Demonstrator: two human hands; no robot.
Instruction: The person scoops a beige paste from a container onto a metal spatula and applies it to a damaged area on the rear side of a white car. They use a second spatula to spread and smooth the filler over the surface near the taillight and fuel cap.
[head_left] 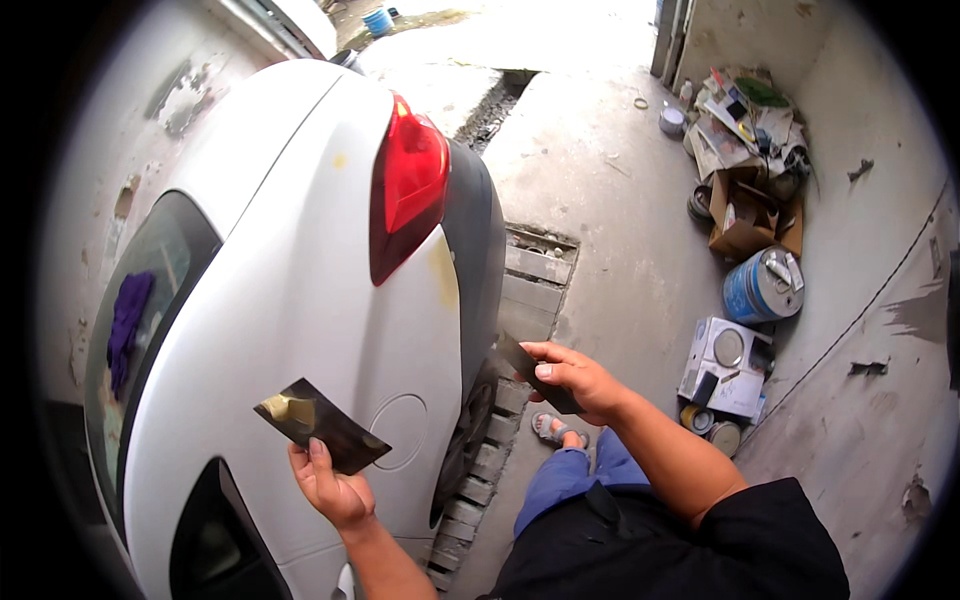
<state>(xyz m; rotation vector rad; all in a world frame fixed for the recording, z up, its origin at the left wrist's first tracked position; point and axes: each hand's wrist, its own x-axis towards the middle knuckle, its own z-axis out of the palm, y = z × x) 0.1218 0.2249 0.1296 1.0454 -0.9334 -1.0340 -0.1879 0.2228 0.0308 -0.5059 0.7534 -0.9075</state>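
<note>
My left hand [338,492] grips a dark, flat putty spreader [348,446] by its lower edge, with a lump of yellowish putty [291,408] near its far left end. Closed around a second dark flat spreader [553,392], my right hand [580,382] is held beside the car's rear side. Both hands are above or next to a white car [310,270], apart from each other. A yellowish patch [442,275] marks the body below the red tail light [412,175], and a smaller yellow spot [340,161] lies left of it. The round fuel flap [400,430] is shut.
A purple cloth [128,325] lies on the car's rear window. Slatted floor grating [532,265] runs beside the car. Along the right wall stand a white box [718,390], a blue bucket [750,290], a cardboard box [745,235] and piled rubbish [740,125].
</note>
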